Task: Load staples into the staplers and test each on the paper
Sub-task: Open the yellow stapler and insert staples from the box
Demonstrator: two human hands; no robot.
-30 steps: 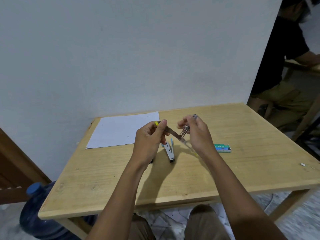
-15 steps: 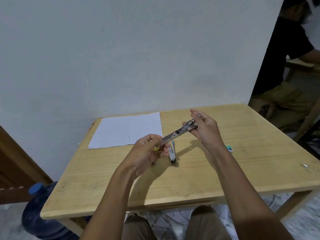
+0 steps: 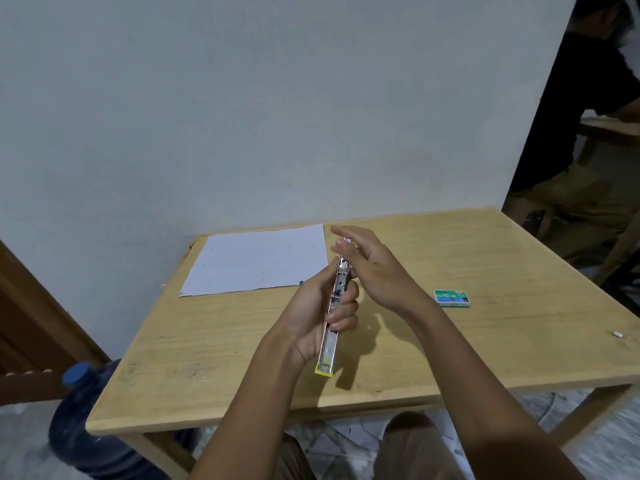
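The stapler is gripped in the left hand, its fingers curled round the middle of the body from the right and the thumb hidden behind; it is held above the worktop, near the middle, folded out flat into one long metal strip with the bare channel turned upward; the yellow end is pointed toward the person, the far end toward the wall. The right hand is held just beside the far end, its fingers stretched out almost straight and spread a little; a small bright bit of metal is seen at them, and whether it is held or merely touched cannot be told. The paper is laid flat at the far left of the worktop, its near right corner partly covered by the left hand; a green staple box lies to the right of the right wrist, well apart from the stapler; a small pale piece lies near the right edge. A blue water bottle stands on the floor by the left corner; another person is seated past the wall's edge at the right.
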